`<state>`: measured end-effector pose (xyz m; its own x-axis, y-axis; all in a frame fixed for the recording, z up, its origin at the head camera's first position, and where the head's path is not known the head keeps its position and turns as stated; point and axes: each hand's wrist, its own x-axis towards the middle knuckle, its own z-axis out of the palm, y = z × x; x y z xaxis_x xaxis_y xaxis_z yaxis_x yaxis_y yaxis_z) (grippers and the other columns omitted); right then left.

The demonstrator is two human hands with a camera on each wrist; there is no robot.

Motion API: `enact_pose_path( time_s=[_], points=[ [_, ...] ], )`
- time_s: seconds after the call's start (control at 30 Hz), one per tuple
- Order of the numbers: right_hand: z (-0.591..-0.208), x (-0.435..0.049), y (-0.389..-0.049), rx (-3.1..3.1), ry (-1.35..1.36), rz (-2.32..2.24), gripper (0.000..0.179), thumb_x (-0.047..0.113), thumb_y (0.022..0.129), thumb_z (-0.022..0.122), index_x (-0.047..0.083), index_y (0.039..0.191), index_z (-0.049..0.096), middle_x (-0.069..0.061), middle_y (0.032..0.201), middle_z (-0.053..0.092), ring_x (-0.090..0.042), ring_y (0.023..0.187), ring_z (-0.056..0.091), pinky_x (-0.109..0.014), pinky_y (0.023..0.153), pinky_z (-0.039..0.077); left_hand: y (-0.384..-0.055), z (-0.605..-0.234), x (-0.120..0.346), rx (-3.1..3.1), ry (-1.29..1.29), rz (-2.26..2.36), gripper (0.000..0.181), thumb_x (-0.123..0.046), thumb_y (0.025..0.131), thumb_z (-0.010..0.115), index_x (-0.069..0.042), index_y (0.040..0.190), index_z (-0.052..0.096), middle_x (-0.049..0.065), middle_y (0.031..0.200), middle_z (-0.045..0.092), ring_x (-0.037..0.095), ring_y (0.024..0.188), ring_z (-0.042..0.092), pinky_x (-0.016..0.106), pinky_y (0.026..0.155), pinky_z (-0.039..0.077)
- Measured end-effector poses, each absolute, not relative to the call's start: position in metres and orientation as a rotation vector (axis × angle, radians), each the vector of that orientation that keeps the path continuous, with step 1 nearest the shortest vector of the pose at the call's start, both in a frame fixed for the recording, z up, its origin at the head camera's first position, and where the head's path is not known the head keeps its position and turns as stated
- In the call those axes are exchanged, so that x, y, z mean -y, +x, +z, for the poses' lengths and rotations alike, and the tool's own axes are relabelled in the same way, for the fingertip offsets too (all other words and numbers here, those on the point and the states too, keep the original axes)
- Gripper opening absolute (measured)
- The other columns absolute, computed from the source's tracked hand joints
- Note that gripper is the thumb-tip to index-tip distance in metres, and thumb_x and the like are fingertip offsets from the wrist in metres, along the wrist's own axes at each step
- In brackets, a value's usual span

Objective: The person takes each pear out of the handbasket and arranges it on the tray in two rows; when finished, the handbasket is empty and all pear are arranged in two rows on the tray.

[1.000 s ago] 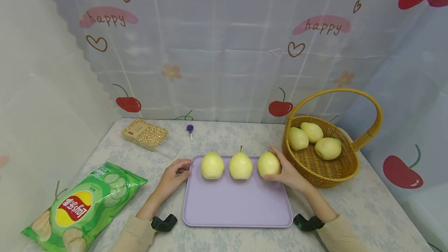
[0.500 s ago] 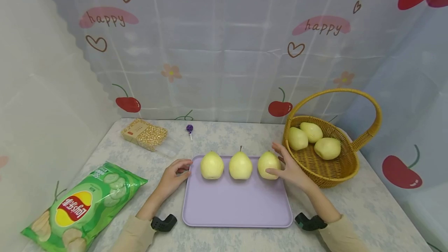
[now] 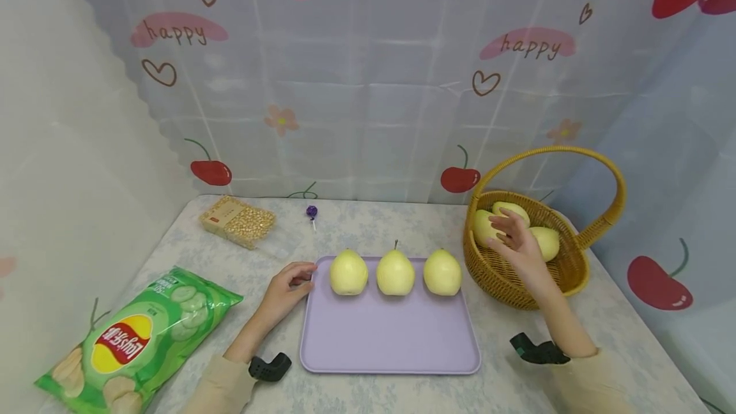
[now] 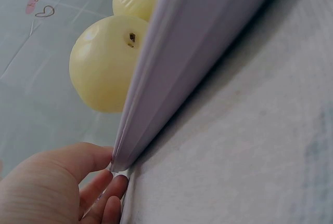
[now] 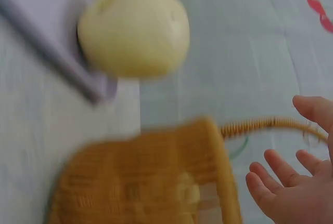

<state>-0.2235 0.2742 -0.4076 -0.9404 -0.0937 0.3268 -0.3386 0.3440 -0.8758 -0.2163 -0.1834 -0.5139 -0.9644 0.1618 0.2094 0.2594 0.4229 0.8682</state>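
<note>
Three yellow pears stand in a row on the far side of a purple tray (image 3: 391,344): left pear (image 3: 348,271), middle pear (image 3: 395,272), right pear (image 3: 442,271). My left hand (image 3: 305,280) holds the tray's far left corner; in the left wrist view, thumb and fingers (image 4: 99,195) pinch that corner beside a pear (image 4: 104,63). My right hand (image 3: 506,225) hovers with spread fingers over the wicker basket (image 3: 517,289), above the pears in it (image 3: 547,241). The right wrist view is blurred but shows the open fingers (image 5: 281,187), the basket (image 5: 145,182) and a pear (image 5: 132,29).
A green bag of crisps (image 3: 138,337) lies at the front left. A packet of kernels (image 3: 237,220) and a purple lollipop (image 3: 312,212) lie at the back of the table. A cherry-print curtain closes off the back and sides. The basket's tall handle (image 3: 615,177) arches over it.
My right hand let go of the right pear on the tray and moved right and up, over the basket. The left hand stayed at the tray's corner.
</note>
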Motion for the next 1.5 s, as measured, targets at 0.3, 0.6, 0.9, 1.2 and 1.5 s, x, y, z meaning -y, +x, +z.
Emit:
enact_pose_path(
  time_s=[0.3,0.6,0.9,1.2,1.5],
  points=[
    [-0.409,-0.342,-0.233,2.404,0.024,1.489,0.065,0.019,0.092,0.063,0.014,0.148,0.028,0.030,0.112,0.048,0.010,0.106,0.047,-0.003,0.082,0.037,-0.217,-0.515,0.185,2.563,-0.389,-1.587,0.034,-0.008,0.087,0.067,-0.007,0.120,0.064,0.009,0.122,0.063,0.022,0.102,0.061,0.024,0.086,0.049],
    [-0.412,-0.361,-0.237,2.440,-0.089,1.373,0.070,0.027,0.092,0.063,0.017,0.150,0.025,0.027,0.116,0.045,0.008,0.108,0.045,-0.021,0.097,0.036,-0.216,-0.517,0.184,2.563,-0.380,-1.595,0.033,-0.009,0.088,0.067,-0.008,0.121,0.064,0.008,0.123,0.063,0.022,0.102,0.060,0.024,0.086,0.048],
    [-0.418,-0.363,-0.241,2.493,-0.170,1.373,0.079,0.028,0.094,0.058,0.011,0.153,0.008,-0.029,0.149,0.029,-0.039,0.133,0.033,-0.054,0.112,0.026,-0.216,-0.516,0.183,2.565,-0.377,-1.602,0.033,-0.010,0.088,0.066,-0.008,0.121,0.064,0.008,0.122,0.063,0.023,0.103,0.061,0.024,0.086,0.048],
    [-0.421,-0.367,-0.247,2.504,-0.207,1.360,0.080,0.027,0.094,0.058,0.008,0.153,0.007,-0.030,0.149,0.029,-0.040,0.132,0.032,-0.053,0.109,0.029,-0.216,-0.516,0.184,2.559,-0.367,-1.636,0.033,-0.009,0.088,0.066,-0.008,0.121,0.064,0.008,0.122,0.063,0.024,0.103,0.060,0.025,0.087,0.048],
    [-0.424,-0.370,-0.253,2.524,-0.200,1.375,0.083,0.024,0.094,0.059,0.001,0.151,0.004,-0.034,0.147,0.025,-0.047,0.134,0.028,-0.056,0.110,0.026,-0.215,-0.513,0.183,2.562,-0.369,-1.614,0.033,-0.009,0.088,0.066,-0.006,0.121,0.064,0.009,0.122,0.063,0.022,0.102,0.060,0.024,0.087,0.048]
  ],
)
